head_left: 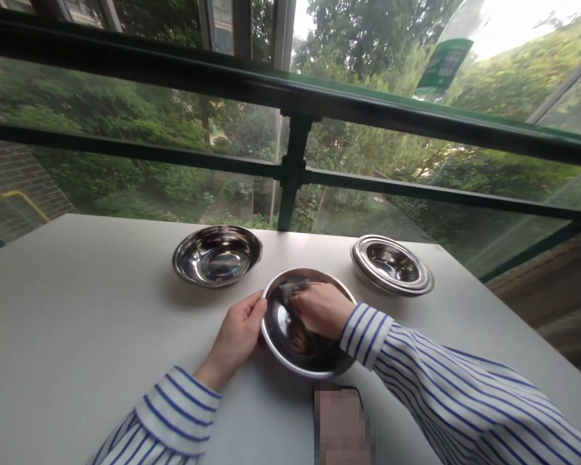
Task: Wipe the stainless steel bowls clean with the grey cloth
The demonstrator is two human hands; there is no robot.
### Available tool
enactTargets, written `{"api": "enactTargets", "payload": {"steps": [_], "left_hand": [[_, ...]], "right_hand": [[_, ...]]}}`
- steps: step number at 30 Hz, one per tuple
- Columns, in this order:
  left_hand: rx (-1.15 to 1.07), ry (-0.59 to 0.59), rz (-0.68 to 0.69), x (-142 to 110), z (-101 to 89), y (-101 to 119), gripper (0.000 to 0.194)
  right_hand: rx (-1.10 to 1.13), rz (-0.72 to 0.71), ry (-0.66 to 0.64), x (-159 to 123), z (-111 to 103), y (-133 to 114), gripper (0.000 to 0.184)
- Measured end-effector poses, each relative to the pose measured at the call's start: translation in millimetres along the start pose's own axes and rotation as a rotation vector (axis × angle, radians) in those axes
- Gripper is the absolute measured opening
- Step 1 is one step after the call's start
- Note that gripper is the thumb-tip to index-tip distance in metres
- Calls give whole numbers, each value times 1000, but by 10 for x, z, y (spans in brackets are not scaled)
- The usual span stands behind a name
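A shiny steel bowl is tilted toward me at the middle of the white table. My left hand grips its left rim, thumb on top and the other fingers mostly hidden beneath. Inside the bowl, my right hand is closed on a grey cloth, pressed against the inner wall on the far left side. Whether it is a cloth or a soft scouring pad is hard to make out. Both sleeves are white with blue stripes.
Another steel bowl stands at the back left. Nested steel bowls sit at the back right. A flat phone-like thing, its face pixelated, lies in front. Behind the table runs a dark green railing with a plastic bottle on it.
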State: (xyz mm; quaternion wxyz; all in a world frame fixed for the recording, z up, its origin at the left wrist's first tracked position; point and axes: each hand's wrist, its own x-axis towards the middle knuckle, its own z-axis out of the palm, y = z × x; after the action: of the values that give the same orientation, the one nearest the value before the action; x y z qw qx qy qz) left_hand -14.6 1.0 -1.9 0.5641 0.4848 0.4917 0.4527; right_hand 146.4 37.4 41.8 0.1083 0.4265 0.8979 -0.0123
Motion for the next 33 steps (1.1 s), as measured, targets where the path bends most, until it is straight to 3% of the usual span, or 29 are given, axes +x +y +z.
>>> {"api": "enactTargets", "payload": {"steps": [4,10,17,24,28,33], "left_hand": [[28,8,31,10,-29,-12,35],[52,14,67,38,-34,-70,34],[9,-9,10,26,-31,-14,35],[-21,28,-23,4,-9,26,35],[0,28,3,11,-3,13,36],[1,61,-3,12,-17,-7,37]], "right_hand": [[41,-138,-21,17,-52,-156,22],[68,-281,-95,-251,-39,-110,25],[12,-149,21,-26,-20,-150,19],[-25,65,26,-20,15,181,20],[-1,10,20,-28,36,180,22],[70,-190,-9,19,-4,-53,22]]}}
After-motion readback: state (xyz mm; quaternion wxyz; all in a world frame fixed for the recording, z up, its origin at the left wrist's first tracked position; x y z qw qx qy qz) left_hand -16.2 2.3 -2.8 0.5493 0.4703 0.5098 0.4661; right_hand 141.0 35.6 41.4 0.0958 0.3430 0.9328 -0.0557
